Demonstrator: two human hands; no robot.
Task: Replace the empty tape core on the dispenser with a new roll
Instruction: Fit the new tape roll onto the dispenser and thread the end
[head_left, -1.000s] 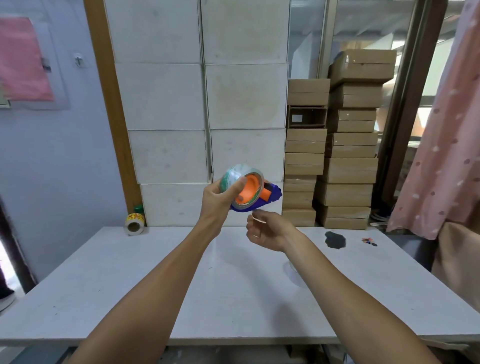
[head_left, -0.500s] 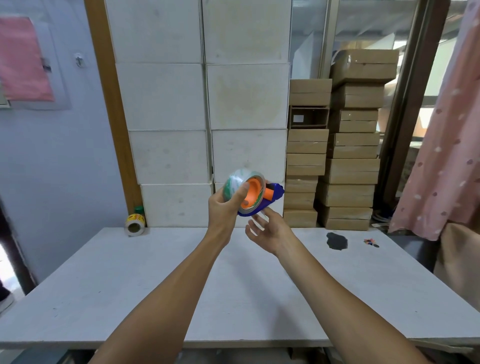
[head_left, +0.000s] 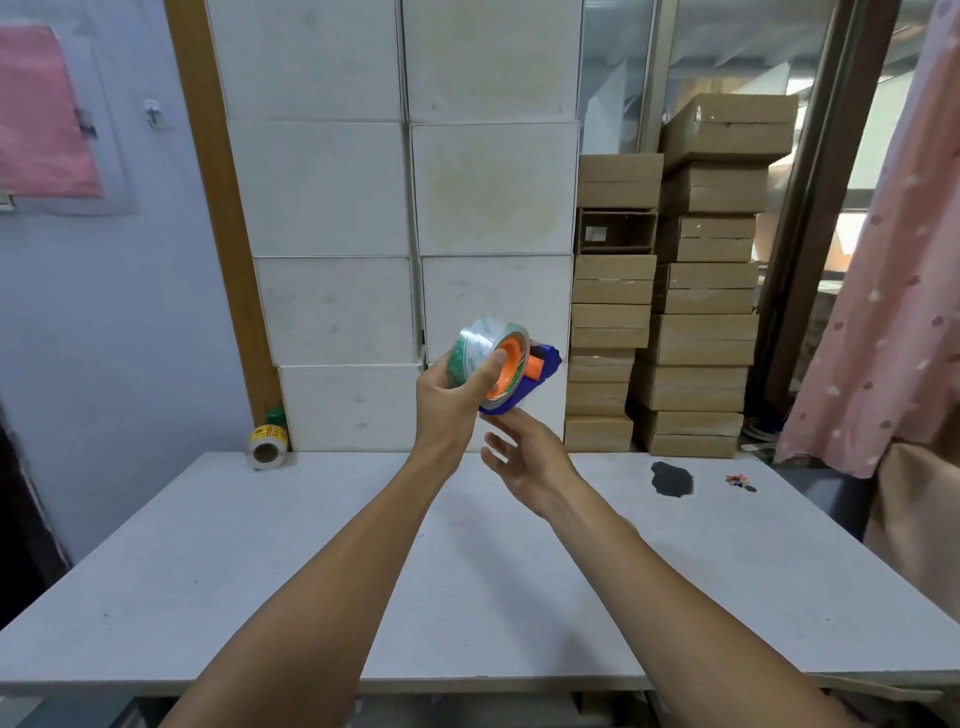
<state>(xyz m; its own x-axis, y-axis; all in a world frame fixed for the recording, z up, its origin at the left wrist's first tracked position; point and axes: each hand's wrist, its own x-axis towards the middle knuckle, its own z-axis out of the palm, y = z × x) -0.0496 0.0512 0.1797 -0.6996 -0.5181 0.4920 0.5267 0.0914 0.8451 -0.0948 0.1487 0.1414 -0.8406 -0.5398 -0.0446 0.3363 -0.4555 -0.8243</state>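
Stacks of white cartons and brown cardboard boxes are filling the back wall, and a pale grey table is running across the lower half of the frame, so it's looking like a packing room.

Just above center, I'm holding the tape roll up in the air with my left hand, thumb pressing on its near face and fingers wrapping round the outer band. It's sitting on the orange hub of the blue dispenser, so I'm guessing the new roll is already seated or nearly so. My right hand is hanging loose and unclenched just under the dispenser, fingers spread and gripping nothing; I can't tell if they're touching the blue body.

Handling-wise, I'm expecting the roll to be light but rigid, with a slick glossy outer face, so squeezing across the width seems safer than pinching the face. The dispenser looks like hard plastic; I'd take it by the blue body and stay away from wherever the cutter is, which I can't see.

For writing, the roll has green print on it, but it's too blurry to read. A small label roll at the table's far left edge is showing yellow with red marks, also unreadable.
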